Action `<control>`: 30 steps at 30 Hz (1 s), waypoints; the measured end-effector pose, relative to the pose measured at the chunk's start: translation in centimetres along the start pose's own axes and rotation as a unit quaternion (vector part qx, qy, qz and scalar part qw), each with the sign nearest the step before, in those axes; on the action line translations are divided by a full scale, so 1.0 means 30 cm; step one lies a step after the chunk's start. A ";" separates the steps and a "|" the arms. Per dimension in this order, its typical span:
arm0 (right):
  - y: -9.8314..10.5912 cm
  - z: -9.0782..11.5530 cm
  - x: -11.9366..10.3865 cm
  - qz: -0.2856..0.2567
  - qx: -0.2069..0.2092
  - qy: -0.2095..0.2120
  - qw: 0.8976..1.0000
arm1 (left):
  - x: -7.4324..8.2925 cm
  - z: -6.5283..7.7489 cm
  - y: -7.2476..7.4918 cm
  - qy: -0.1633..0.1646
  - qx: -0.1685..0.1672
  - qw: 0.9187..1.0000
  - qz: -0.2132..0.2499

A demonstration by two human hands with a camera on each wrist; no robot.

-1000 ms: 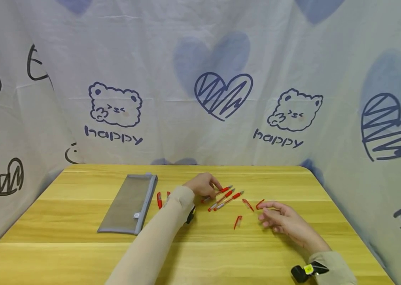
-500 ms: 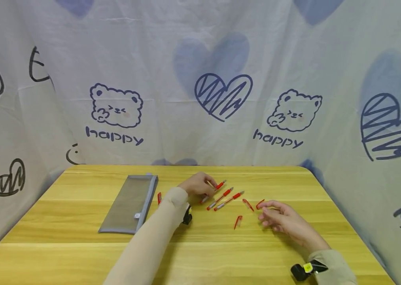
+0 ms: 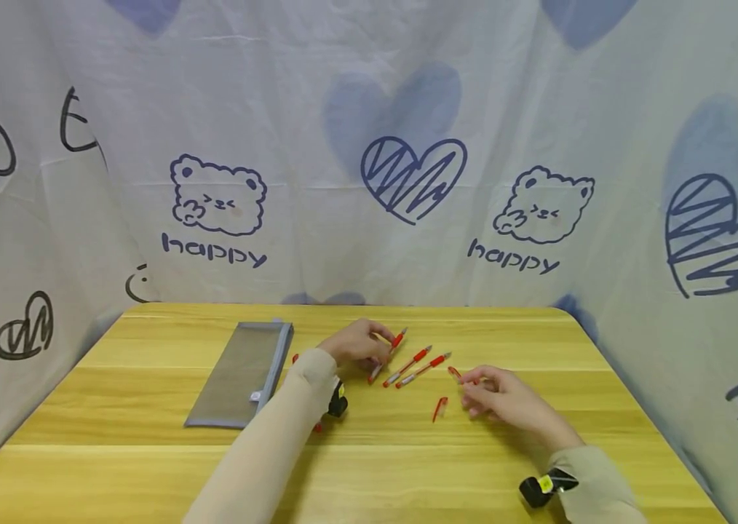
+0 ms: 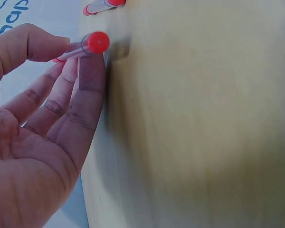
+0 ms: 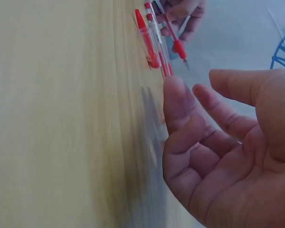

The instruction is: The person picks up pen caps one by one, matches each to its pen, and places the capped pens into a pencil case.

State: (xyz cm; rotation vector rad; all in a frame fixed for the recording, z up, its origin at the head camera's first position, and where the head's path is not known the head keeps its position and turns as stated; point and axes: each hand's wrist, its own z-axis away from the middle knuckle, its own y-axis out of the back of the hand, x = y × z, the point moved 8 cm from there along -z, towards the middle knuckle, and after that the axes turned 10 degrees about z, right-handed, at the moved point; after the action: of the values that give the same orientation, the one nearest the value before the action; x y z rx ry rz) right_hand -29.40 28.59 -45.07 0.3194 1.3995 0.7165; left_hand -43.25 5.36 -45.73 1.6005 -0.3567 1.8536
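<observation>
My left hand (image 3: 357, 343) pinches a red-gripped pen (image 3: 398, 340) between thumb and fingers, its tip pointing up and away. The red end of that pen (image 4: 99, 42) faces the camera in the left wrist view. Two more uncapped red pens, a nearer one (image 3: 424, 370) and a farther one (image 3: 408, 367), lie side by side on the table. My right hand (image 3: 506, 399) hovers to their right, thumb apart from the bent fingers and nothing between them. Its fingertips overlap a red cap, mostly hidden, beside another cap (image 3: 453, 373). A third pen cap (image 3: 439, 409) lies nearer.
A grey zippered mesh pouch (image 3: 231, 378) lies flat on the left of the wooden table (image 3: 408, 466). Red pieces show partly behind the left forearm (image 3: 277, 429). A printed cloth curtain (image 3: 316, 240) closes off the back and sides.
My left hand has picked at the leftmost pen and swung it away from the other two, drawing slightly left. My right hand has moved left, over the caps.
</observation>
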 end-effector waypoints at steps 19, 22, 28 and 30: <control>-0.068 -0.050 -0.089 0.079 0.027 0.025 0.996 | 0.026 0.078 0.005 -0.021 -0.032 0.998 0.039; -0.073 -0.058 -0.089 0.098 0.045 0.007 0.994 | 0.022 0.090 0.005 -0.025 -0.041 0.998 0.041; -0.081 -0.069 -0.095 0.134 0.064 -0.022 0.989 | 0.023 0.122 -0.001 -0.032 -0.058 0.997 0.048; -0.082 -0.070 -0.098 0.145 0.067 -0.025 0.987 | 0.023 0.133 -0.002 -0.033 -0.058 0.996 0.051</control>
State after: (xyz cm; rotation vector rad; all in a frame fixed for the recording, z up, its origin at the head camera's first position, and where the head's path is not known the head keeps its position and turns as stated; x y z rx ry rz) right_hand -30.80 24.45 -44.61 0.6519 1.3700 0.8473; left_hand -40.14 3.23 -44.24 1.5932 -0.5746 1.8219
